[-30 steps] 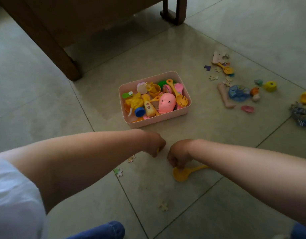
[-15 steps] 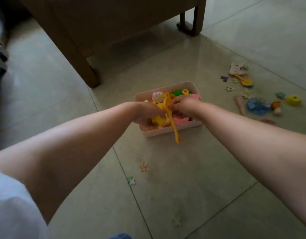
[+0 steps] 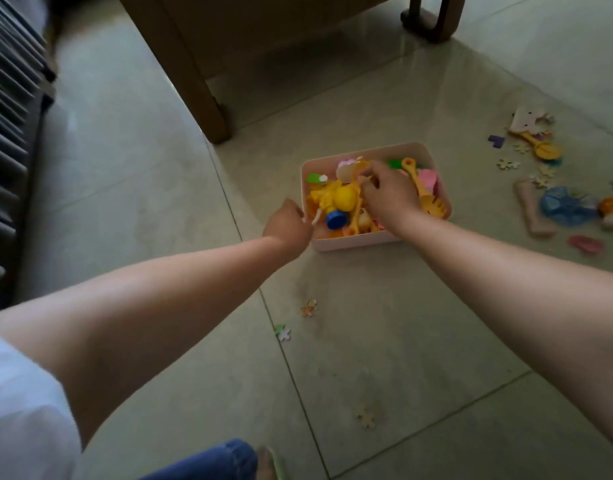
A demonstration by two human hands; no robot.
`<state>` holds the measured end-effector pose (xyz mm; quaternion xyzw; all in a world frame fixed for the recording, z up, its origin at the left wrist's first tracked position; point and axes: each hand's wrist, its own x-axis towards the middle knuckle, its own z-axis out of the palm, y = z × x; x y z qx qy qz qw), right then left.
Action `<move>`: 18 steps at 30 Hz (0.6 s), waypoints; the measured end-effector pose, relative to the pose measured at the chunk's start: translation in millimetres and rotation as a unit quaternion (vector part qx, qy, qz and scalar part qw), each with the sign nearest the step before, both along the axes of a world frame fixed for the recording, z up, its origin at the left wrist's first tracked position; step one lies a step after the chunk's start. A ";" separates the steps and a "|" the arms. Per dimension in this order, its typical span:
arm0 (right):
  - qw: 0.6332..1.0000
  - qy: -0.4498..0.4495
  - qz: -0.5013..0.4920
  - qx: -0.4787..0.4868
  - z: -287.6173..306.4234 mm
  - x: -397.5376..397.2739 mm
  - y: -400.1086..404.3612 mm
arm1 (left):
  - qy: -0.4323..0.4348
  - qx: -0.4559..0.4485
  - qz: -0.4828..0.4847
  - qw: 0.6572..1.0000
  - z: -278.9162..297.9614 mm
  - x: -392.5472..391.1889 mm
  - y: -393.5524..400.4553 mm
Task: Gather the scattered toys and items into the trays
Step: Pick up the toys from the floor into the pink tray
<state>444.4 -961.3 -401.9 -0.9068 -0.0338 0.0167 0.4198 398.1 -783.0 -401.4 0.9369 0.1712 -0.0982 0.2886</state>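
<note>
A pink tray [image 3: 350, 243] full of toys sits on the tiled floor. My right hand [image 3: 390, 197] hovers over its middle, fingers loosely bent down among the toys, with nothing seen in its grip. A yellow spoon [image 3: 346, 199] lies inside the tray just left of that hand, next to a blue cap [image 3: 336, 218]. On the tray's right side rests a yellow rake [image 3: 428, 200]. My left hand [image 3: 287, 223] is curled into a fist just outside the tray's near left corner and holds nothing visible.
Loose toys lie right of the tray: a pink bone shape [image 3: 533, 211], a blue disc [image 3: 564, 206], another yellow spoon [image 3: 542, 149]. Puzzle pieces [image 3: 308, 308] dot the floor nearer me. A wooden furniture leg [image 3: 213, 112] stands behind the tray, and dark ribbed furniture [image 3: 7, 140] lines the left.
My right hand lifted the yellow spoon from the floor, carried it to the tray and let it go there. My left hand went to the tray, then drew back past its left edge.
</note>
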 end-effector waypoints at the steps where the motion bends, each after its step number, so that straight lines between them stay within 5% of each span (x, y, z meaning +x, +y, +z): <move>1: 0.999 -0.005 0.050 -0.008 -2.9 -10.5 8.5 | 0.011 0.016 0.001 1.000 -3.3 -8.2 3.9; 8: 0.899 0.006 0.387 -0.205 -39.1 -80.5 49.4 | 0.186 0.117 -0.101 0.970 -36.6 -65.9 23.1; 18: 0.878 0.030 0.384 -0.285 -76.5 -105.8 67.1 | 0.187 0.128 -0.101 0.969 -59.6 -124.7 45.3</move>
